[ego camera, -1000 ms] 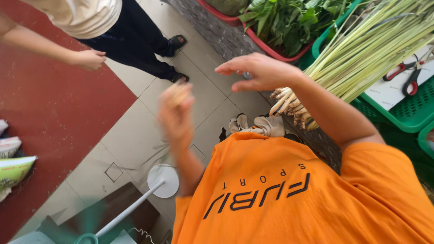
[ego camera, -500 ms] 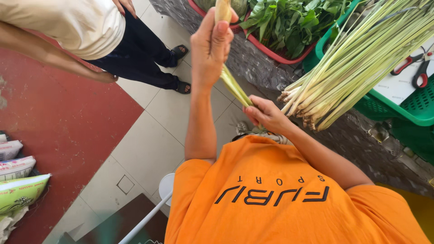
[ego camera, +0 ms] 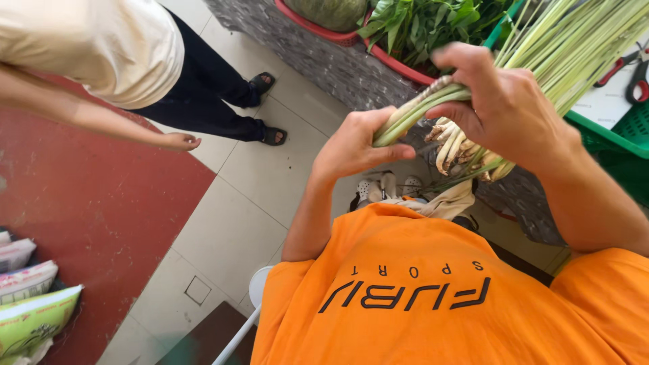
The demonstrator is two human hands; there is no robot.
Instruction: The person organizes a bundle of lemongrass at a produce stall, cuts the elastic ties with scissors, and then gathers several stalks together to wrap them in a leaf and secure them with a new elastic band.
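Observation:
Both of my hands hold one pale green lemongrass stalk point(ego camera: 412, 111) in front of my chest. My left hand point(ego camera: 355, 145) grips its lower end and my right hand point(ego camera: 500, 101) closes on its upper part. Right behind the stalk lies a big bundle of lemongrass stalks point(ego camera: 554, 47) with their whitish root ends pointing toward me, resting on a grey stone counter point(ego camera: 324, 64) and a green crate point(ego camera: 608, 132).
Another person in a cream shirt and dark trousers point(ego camera: 135, 61) stands on the tiled floor at the left, one hand point(ego camera: 179, 142) hanging. Leafy greens point(ego camera: 433, 23) fill a red tub. Red-handled scissors point(ego camera: 625, 67) lie at the far right. Printed bags point(ego camera: 34, 318) sit bottom left.
My left hand came down from its raised position. My right hand moved up, and both hands now grip the same stalk near the bundle.

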